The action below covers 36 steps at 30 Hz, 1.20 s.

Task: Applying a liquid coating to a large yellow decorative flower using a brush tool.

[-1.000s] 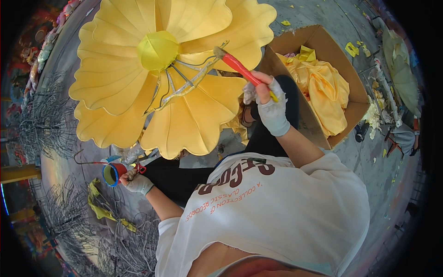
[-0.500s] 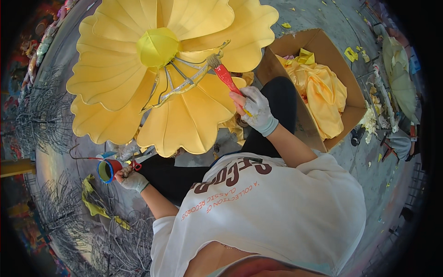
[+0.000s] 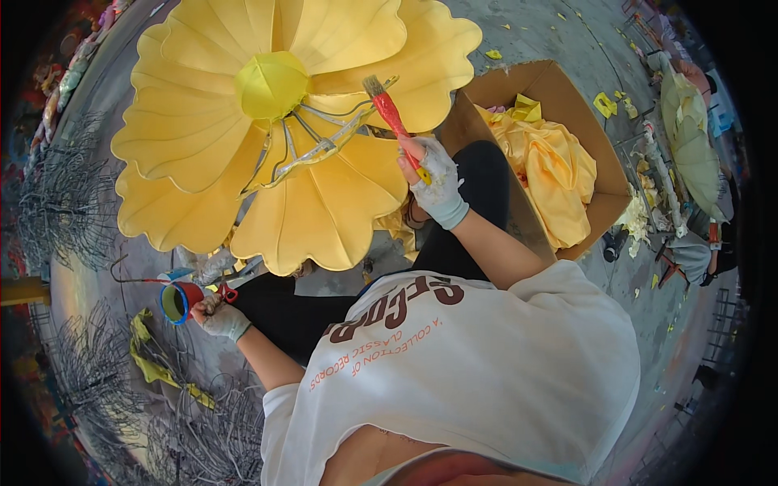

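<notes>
A large yellow fabric flower (image 3: 316,211) fills the upper left, with a lime-yellow domed centre (image 3: 273,85). At one gap between petals its bare metal wire frame (image 3: 326,144) shows. My right hand (image 3: 438,185), in a whitish glove with bare fingertips, grips a red-handled paintbrush (image 3: 391,116). The bristles point up and left, over the frame's outer end; whether they touch it I cannot tell. Lower left, my gloved left hand (image 3: 224,317) holds a small red cup (image 3: 195,295) with a blue rim, its mouth tilted left. Red scissors handles (image 3: 228,293) show right beside that hand.
A cardboard box (image 3: 609,212) of yellow cloth (image 3: 559,174) stands at my right knee. Dark wire bundles (image 3: 211,437) and a lime cloth strip (image 3: 150,360) lie lower left. Yellow scraps (image 3: 604,104) litter the floor at right, near a pale petal-like piece (image 3: 689,138).
The brush has pulled back slightly from the wire frame and stands more upright. The whole view has shifted a little; my left hand still holds the cup.
</notes>
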Each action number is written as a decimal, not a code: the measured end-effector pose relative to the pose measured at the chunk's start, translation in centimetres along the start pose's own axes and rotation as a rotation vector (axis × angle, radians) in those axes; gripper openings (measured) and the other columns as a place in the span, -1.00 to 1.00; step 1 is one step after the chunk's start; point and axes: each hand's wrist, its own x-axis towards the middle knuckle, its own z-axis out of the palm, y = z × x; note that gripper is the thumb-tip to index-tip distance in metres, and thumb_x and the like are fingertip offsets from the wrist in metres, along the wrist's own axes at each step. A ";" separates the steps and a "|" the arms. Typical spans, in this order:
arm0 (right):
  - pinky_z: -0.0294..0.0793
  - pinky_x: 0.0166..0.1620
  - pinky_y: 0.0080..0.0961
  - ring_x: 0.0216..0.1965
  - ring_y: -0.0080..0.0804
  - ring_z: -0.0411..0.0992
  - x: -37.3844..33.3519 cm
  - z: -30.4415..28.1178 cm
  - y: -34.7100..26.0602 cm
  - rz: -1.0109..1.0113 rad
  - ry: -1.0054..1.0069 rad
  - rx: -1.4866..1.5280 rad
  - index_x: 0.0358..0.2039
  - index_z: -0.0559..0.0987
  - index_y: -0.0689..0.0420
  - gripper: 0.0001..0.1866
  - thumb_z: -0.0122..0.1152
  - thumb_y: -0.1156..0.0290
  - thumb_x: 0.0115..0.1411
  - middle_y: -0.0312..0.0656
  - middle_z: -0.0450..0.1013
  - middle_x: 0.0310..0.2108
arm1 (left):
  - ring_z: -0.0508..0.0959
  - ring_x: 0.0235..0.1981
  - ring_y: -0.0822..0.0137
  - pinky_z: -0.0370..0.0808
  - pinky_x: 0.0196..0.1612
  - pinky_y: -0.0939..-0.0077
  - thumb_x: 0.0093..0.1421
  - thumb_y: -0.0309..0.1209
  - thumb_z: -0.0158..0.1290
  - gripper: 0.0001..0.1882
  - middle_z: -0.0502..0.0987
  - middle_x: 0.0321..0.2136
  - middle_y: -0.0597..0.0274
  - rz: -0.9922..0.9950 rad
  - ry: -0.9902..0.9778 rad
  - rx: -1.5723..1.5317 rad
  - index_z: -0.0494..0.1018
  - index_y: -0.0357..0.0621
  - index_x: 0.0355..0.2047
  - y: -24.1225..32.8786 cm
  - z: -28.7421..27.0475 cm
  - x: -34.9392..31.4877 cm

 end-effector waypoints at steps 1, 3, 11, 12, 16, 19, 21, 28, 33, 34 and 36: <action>0.39 -0.22 -0.56 -0.31 -0.30 0.39 -0.7 -0.1 0.0 -0.009 -0.034 -0.006 -0.14 0.53 0.20 -0.67 0.16 0.63 0.02 -0.14 0.42 -0.23 | 0.14 -0.72 0.47 0.15 -0.56 0.61 0.20 -0.22 -0.10 -0.67 0.15 -0.79 0.45 -0.008 0.010 -0.004 0.27 -0.01 -0.68 0.1 -0.3 0.0; 0.39 -0.22 -0.56 -0.31 -0.30 0.39 -2.2 -0.4 -0.4 -0.025 -0.093 -0.021 -0.14 0.52 0.21 -0.66 0.17 0.63 0.01 -0.14 0.42 -0.24 | 0.14 -0.72 0.47 0.15 -0.56 0.61 0.20 -0.21 -0.10 -0.67 0.15 -0.79 0.44 -0.025 0.021 -0.015 0.27 -0.01 -0.68 0.1 -0.6 0.3; 0.35 -0.46 -0.60 -0.56 -0.44 0.32 1.3 -3.6 -2.3 0.572 0.329 1.066 -0.06 0.46 0.23 -0.71 -0.03 0.42 0.23 -0.15 0.42 -0.48 | 0.13 -0.72 0.47 0.14 -0.56 0.60 0.20 -0.18 -0.06 -0.66 0.14 -0.81 0.46 -0.014 0.019 0.011 0.29 0.01 -0.68 0.3 0.2 -0.3; 0.35 -0.46 -0.60 -0.56 -0.44 0.32 2.6 -3.7 -0.9 0.569 0.332 1.067 -0.06 0.46 0.23 -0.71 -0.03 0.42 0.23 -0.15 0.42 -0.48 | 0.13 -0.72 0.47 0.14 -0.56 0.60 0.20 -0.18 -0.06 -0.66 0.14 -0.81 0.46 -0.009 0.014 0.021 0.29 0.01 -0.68 0.3 0.3 -0.3; 0.21 -0.59 -0.62 -0.68 -0.53 0.20 4.3 -2.8 7.7 0.937 0.234 1.667 -0.17 0.48 0.23 -0.75 -0.05 0.37 0.25 -0.30 0.33 -0.64 | 0.12 -0.72 0.47 0.14 -0.56 0.60 0.20 -0.18 -0.07 -0.66 0.13 -0.81 0.46 -0.002 0.007 0.037 0.29 0.01 -0.69 0.1 1.0 -0.3; 0.16 -0.61 -0.63 -0.71 -0.56 0.15 1.8 -1.1 14.4 1.109 0.085 1.923 -0.20 0.48 0.22 -0.78 -0.03 0.36 0.25 -0.37 0.27 -0.71 | 0.12 -0.72 0.47 0.14 -0.56 0.60 0.20 -0.20 -0.08 -0.66 0.13 -0.81 0.46 -0.005 0.025 0.030 0.28 0.01 -0.70 0.0 1.3 -0.4; 0.17 -0.60 -0.63 -0.70 -0.55 0.16 1.9 -1.4 14.2 1.091 0.097 1.917 -0.21 0.49 0.21 -0.78 -0.03 0.37 0.24 -0.36 0.27 -0.69 | 0.12 -0.72 0.47 0.14 -0.56 0.60 0.20 -0.20 -0.08 -0.66 0.13 -0.81 0.46 -0.006 0.026 0.034 0.28 0.01 -0.70 0.2 0.9 -0.2; 0.21 -0.54 -0.61 -0.62 -0.50 0.23 2.8 -4.5 8.6 0.963 0.200 1.836 -0.26 0.53 0.20 -0.81 -0.01 0.43 0.18 -0.26 0.34 -0.56 | 0.13 -0.72 0.47 0.14 -0.55 0.61 0.20 -0.21 -0.11 -0.67 0.12 -0.79 0.46 -0.020 0.024 0.038 0.26 0.01 -0.69 0.2 0.6 0.0; 0.26 -0.47 -0.59 -0.55 -0.45 0.27 5.2 -3.2 4.4 0.864 0.248 1.591 -0.27 0.54 0.22 -0.82 0.03 0.46 0.15 -0.19 0.38 -0.46 | 0.13 -0.71 0.48 0.15 -0.55 0.62 0.19 -0.21 -0.11 -0.68 0.13 -0.79 0.46 -0.023 0.004 0.033 0.27 0.00 -0.68 0.0 0.4 0.0; 0.27 -0.45 -0.58 -0.53 -0.44 0.28 5.2 -2.9 4.0 0.836 0.256 1.513 -0.27 0.54 0.23 -0.82 0.05 0.46 0.14 -0.16 0.39 -0.43 | 0.13 -0.71 0.48 0.15 -0.55 0.62 0.19 -0.21 -0.10 -0.68 0.13 -0.79 0.46 -0.024 -0.001 0.031 0.27 0.00 -0.68 -0.1 0.3 0.1; 0.28 -0.44 -0.57 -0.52 -0.43 0.29 4.1 -2.8 3.6 0.793 0.225 1.436 -0.26 0.54 0.23 -0.81 0.05 0.47 0.13 -0.16 0.40 -0.43 | 0.13 -0.71 0.48 0.14 -0.55 0.62 0.19 -0.21 -0.10 -0.68 0.13 -0.79 0.46 -0.023 0.009 0.025 0.27 0.00 -0.67 -0.1 0.2 0.1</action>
